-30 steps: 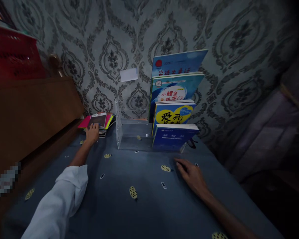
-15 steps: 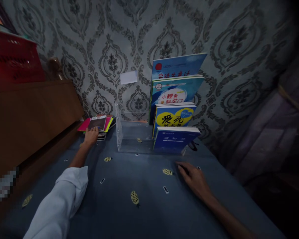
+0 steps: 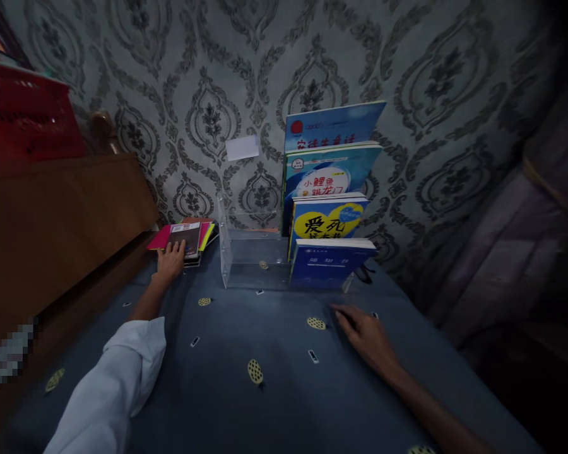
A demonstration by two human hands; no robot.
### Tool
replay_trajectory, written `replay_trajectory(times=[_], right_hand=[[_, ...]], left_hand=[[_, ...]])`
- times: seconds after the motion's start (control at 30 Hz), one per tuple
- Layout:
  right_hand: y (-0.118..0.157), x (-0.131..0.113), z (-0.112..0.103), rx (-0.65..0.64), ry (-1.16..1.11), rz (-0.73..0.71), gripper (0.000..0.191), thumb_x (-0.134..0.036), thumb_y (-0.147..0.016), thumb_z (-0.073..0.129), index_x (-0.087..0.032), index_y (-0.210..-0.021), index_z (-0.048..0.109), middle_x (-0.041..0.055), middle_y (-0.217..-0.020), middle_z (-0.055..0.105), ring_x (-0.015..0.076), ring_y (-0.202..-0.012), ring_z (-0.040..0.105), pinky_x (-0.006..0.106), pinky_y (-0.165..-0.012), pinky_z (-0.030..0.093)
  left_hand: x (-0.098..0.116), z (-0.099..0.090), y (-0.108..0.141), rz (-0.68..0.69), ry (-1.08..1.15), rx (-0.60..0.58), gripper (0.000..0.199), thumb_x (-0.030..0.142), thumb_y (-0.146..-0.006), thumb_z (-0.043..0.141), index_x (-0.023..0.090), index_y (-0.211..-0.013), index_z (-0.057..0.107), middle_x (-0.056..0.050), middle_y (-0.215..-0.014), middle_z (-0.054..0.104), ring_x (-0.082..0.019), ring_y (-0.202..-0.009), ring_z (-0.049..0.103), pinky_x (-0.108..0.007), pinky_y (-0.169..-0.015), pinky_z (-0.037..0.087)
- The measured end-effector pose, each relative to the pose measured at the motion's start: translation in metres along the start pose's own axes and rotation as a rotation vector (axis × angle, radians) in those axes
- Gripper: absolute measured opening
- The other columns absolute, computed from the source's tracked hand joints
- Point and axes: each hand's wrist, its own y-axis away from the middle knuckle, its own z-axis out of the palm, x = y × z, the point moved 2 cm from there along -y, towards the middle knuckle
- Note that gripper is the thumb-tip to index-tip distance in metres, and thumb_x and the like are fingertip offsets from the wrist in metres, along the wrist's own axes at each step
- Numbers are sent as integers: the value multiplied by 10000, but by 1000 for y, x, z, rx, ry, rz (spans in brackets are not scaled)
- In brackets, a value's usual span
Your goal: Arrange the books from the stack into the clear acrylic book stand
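Observation:
My left hand (image 3: 171, 259) lies with fingers spread on the near edge of a dark book (image 3: 190, 239), the top one of a small pile. Beneath that book, pink (image 3: 163, 238) and yellow (image 3: 207, 234) covers stick out. Over on the right, my right hand (image 3: 365, 332) rests on the cloth, fingers slightly bent and apart, holding nothing. Just beyond it is a clear acrylic stepped rack (image 3: 224, 252). Several books stand in its right half: a dark blue one (image 3: 329, 265) in front, a blue and yellow one (image 3: 329, 217), and taller ones (image 3: 336, 164) behind.
A dark blue cloth (image 3: 218, 391) with pineapple prints covers the surface. Along the left runs a wooden board (image 3: 71, 214), with a red basket (image 3: 28, 120) above it. A white card (image 3: 242, 147) is on the patterned wall. Dark-framed glasses (image 3: 365, 273) lie right of the rack.
My left hand has shifted slightly on the pile, its fingers now more spread over the dark book. The right hand stays in place on the cloth. The view has turned slightly.

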Motion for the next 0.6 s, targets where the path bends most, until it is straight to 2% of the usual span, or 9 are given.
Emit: replay_trajectory(times=[0.13, 0.3, 0.47, 0.6], right_hand=[[0, -2, -1, -4, 5, 3, 350, -326, -910, 455, -243, -1013, 779, 74, -1059, 793, 274, -954, 749, 411, -848, 598], [1, -7, -3, -2, -19, -4, 359, -346, -910, 449, -237, -999, 779, 84, -1033, 795, 287, -924, 750, 433, -839, 598], [0, -9, -5, -4, -37, -18, 340, -334, -904, 459, -246, -982, 778, 75, -1017, 795, 281, -915, 748, 427, -833, 600], [1, -7, -3, -7, -34, -6, 340, -343, -908, 457, -249, -982, 775, 79, -1043, 791, 287, -942, 746, 434, -856, 594]], left_hand=[[1, 0, 3, -9, 8, -8, 625, 76, -930, 267, 120, -1543, 381, -229, -1540, 453, -403, -1393, 446, -681, -1054, 350], [1, -7, 22, 22, 12, -3, 608, 109, -946, 286, 150, -1543, 391, -211, -1546, 454, -382, -1387, 456, -589, -1019, 433], [2, -15, 53, 51, 17, -5, 596, 141, -952, 319, 169, -1543, 399, -197, -1550, 457, -376, -1393, 451, -580, -1029, 432], [5, -21, 89, 90, 23, -17, 580, 171, -946, 382, 160, -1524, 419, -204, -1531, 476, -368, -1398, 449, -586, -1094, 371]])
